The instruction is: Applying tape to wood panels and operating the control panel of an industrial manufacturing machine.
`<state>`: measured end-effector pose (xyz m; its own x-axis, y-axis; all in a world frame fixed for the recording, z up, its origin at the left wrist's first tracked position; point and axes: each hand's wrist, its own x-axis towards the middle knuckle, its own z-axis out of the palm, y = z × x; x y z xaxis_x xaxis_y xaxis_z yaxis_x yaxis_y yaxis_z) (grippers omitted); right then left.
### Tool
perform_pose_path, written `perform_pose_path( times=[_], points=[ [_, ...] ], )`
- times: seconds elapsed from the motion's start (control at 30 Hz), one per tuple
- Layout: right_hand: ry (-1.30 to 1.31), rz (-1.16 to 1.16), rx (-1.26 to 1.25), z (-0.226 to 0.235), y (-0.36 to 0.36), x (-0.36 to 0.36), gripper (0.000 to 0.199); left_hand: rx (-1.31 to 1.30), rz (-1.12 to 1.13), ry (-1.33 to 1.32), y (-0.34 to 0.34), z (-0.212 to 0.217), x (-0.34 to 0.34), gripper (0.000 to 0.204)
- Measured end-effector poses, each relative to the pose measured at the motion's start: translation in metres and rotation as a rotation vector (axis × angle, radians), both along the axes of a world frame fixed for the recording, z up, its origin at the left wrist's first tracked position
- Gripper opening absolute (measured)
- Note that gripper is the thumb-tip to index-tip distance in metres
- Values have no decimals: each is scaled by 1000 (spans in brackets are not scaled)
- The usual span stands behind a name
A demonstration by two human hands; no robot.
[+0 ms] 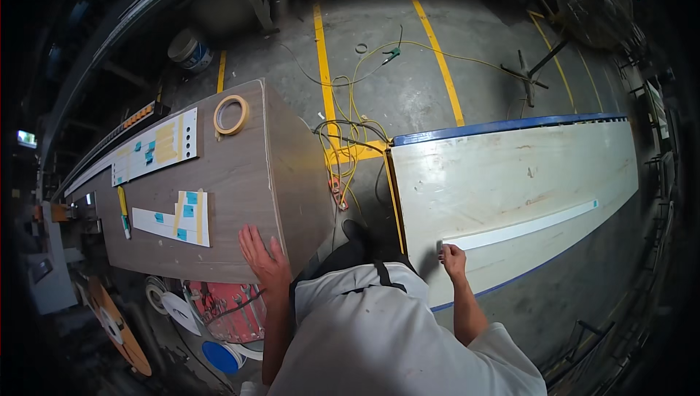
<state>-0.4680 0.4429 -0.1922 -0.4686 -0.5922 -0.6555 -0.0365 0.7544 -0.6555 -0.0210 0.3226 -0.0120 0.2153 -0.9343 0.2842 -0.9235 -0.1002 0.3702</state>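
My left hand (pixel 264 259) lies flat with its fingers spread on the brown tabletop (pixel 240 155), near that table's right edge. My right hand (pixel 453 259) is closed in a pinch around a small dark grey block-like piece (pixel 440 247), whose kind I cannot make out. It is at the near-left end of a long white strip (pixel 521 224) on the pale-topped table (pixel 467 177). A small teal tag sits at the strip's far end. Nearest to my left hand is a white panel piece (pixel 197 232) with beige tape and teal tags.
A tape roll (pixel 219 123), a larger taped white panel (pixel 138 162) and a yellow-handled tool (pixel 122 206) lie on the brown table. Tangled yellow hose (pixel 350 152) and a green air gun (pixel 392 55) lie on the floor. Wrenches fill a red tray (pixel 211 294).
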Motion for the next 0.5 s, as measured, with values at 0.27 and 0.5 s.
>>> perform_pose_path(
  times=[0.27, 0.5],
  points=[
    [-64, 190, -25, 24, -139, 28, 33, 158, 97, 58, -7, 18, -6, 58],
    [88, 629, 77, 6, -218, 10, 35, -10, 194, 204, -31, 26, 0, 45]
  ],
)
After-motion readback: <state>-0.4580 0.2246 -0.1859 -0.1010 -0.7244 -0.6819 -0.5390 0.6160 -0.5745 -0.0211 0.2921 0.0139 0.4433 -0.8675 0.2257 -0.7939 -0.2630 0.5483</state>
